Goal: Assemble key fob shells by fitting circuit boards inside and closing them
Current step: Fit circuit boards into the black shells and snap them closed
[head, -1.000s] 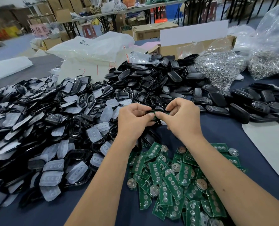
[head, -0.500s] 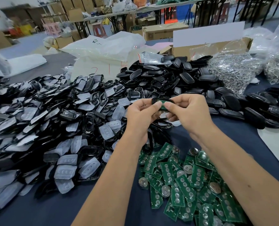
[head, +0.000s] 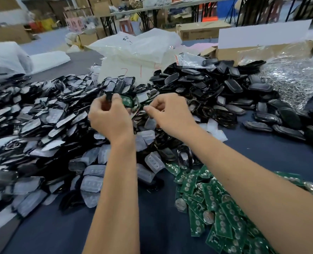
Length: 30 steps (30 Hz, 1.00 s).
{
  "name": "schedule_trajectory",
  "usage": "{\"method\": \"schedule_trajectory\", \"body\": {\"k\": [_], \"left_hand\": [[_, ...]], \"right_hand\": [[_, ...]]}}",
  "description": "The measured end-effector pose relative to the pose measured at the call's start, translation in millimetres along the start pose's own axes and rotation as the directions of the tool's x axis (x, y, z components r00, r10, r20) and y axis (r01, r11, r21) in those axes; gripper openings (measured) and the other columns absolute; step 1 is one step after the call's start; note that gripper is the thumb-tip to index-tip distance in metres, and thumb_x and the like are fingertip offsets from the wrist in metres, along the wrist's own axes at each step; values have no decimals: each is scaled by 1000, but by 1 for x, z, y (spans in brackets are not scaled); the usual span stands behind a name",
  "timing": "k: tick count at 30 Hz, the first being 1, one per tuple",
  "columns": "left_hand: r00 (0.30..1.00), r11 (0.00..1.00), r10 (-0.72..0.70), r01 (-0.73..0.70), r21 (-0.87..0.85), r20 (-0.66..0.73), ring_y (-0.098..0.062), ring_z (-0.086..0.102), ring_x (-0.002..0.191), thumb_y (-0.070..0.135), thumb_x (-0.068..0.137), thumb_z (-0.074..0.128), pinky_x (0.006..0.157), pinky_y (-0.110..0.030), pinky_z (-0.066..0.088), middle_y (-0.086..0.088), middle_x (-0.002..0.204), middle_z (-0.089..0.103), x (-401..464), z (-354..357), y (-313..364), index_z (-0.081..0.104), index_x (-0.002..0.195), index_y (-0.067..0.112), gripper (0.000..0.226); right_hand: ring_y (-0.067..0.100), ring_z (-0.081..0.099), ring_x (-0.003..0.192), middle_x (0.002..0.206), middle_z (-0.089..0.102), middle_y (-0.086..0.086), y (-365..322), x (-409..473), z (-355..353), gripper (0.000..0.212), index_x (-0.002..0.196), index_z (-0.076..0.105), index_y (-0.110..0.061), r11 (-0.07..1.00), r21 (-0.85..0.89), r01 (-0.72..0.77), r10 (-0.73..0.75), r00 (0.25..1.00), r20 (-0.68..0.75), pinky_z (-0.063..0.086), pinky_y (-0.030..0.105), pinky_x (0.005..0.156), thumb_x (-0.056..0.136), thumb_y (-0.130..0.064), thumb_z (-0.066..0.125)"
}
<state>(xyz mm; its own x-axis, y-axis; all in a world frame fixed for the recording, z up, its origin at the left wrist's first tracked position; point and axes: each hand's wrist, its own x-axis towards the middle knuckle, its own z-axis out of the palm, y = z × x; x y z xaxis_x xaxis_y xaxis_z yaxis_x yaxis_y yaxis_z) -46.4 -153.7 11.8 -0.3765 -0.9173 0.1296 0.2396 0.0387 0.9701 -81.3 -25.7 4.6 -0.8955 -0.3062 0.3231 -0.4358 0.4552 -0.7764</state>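
Left hand (head: 110, 116): raised above the shell heap, fingers curled, tips pinching a small black shell piece (head: 108, 97) that stood up at 12 o'clock from the knuckles.
Key fob shell with board (head: 129, 102): black, green board showing inside, lay at about 2 o'clock from the left hand's fingers, just beyond them; contact with either hand could not be told through the blur.
Right hand (head: 170, 112): fingers curled narrow, thumb and forefinger tips (head: 148, 108) drawn together toward 9 o'clock; whether they held anything could not be told.
Gap: the hands were apart, the shell with board lying between and behind them.
Circuit boards (head: 216, 204): loose green pile with coin cells on the worktop (head: 152, 226), at 5 o'clock from the hands.
Shell heap with grey pads (head: 33, 129): spread from 7 to 10 o'clock.
Closed black shells (head: 216, 85): heap at 1 to 2 o'clock.
Bag of metal parts (head: 291, 77): at 2 o'clock, beyond the closed shells.
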Motion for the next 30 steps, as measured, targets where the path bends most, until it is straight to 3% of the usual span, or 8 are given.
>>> {"method": "schedule_trajectory", "body": {"k": [5, 10, 14, 19, 22, 25, 28, 30], "left_hand": [[951, 999, -44, 37, -28, -307, -27, 71, 72, 20, 85, 71, 73, -48, 60, -6, 84, 70, 25, -18, -1, 59, 79, 17, 13], [930, 993, -25, -18, -113, -367, -42, 68, 68, 16, 85, 70, 50, -45, 58, -18, 84, 71, 28, -20, -1, 62, 82, 5, 13], [928, 986, -35, -28, -162, -372, -32, 60, 52, 12, 86, 69, 43, -33, 51, -14, 77, 65, 30, -20, 0, 58, 77, 9, 15], [938, 982, -67, 2, -186, -339, -42, 65, 66, 12, 86, 70, 54, -41, 56, -14, 82, 65, 29, -18, -2, 57, 79, 11, 14], [953, 972, -56, -16, -235, -298, -24, 59, 54, 9, 89, 70, 48, -30, 51, -4, 76, 62, 25, -16, -2, 59, 82, 11, 13], [989, 978, -19, -13, -210, -149, -13, 54, 44, 9, 95, 68, 44, -24, 46, -1, 71, 62, 10, -7, -4, 68, 98, 2, 8], [990, 996, 45, -35, -76, 133, -10, 55, 48, 12, 97, 67, 47, -30, 49, 6, 62, 65, -21, 10, -8, 73, 88, 16, 12], [916, 994, 66, -96, 57, 397, -16, 60, 56, 15, 96, 70, 59, -42, 57, 6, 63, 69, -46, 20, -13, 70, 78, 30, 24]], "right_hand": [[21, 65, 87, 88, 73, 0, -27, 28, 44, 17, 92, 76, -15, 947, -250, 201, -183, 978, 97, 51, 37, 87, 99, -27, 68], [29, 50, 124, 125, 62, 6, -45, 52, 74, 35, 128, 66, -16, 709, -530, 466, -389, 885, 258, 50, 37, 94, 98, -2, 55], [29, 46, 129, 117, 69, 7, -54, 57, 88, 21, 116, 68, -14, 592, -635, 496, -327, 868, 374, 45, 41, 88, 101, -10, 55], [29, 57, 115, 109, 71, 6, -55, 55, 90, 25, 107, 69, -19, 577, -669, 468, -359, 882, 307, 42, 39, 92, 96, -5, 52], [27, 60, 99, 103, 66, 8, -49, 49, 77, 25, 111, 73, -20, 785, -539, 306, -303, 948, 96, 40, 33, 72, 99, -8, 54], [24, 59, 83, 89, 70, 6, -36, 42, 45, 18, 98, 74, -11, 987, -153, 42, -71, 980, -187, 35, 31, 61, 103, -15, 58], [17, 63, 85, 89, 74, 1, -5, 32, -2, 20, 95, 78, -9, 944, 295, -149, 236, 929, -285, 46, 29, 74, 102, -16, 61], [18, 53, 77, 82, 67, 6, 24, 17, -34, 24, 90, 72, 2, 874, 439, -207, 354, 891, -285, 52, 37, 80, 101, -15, 60]]}}
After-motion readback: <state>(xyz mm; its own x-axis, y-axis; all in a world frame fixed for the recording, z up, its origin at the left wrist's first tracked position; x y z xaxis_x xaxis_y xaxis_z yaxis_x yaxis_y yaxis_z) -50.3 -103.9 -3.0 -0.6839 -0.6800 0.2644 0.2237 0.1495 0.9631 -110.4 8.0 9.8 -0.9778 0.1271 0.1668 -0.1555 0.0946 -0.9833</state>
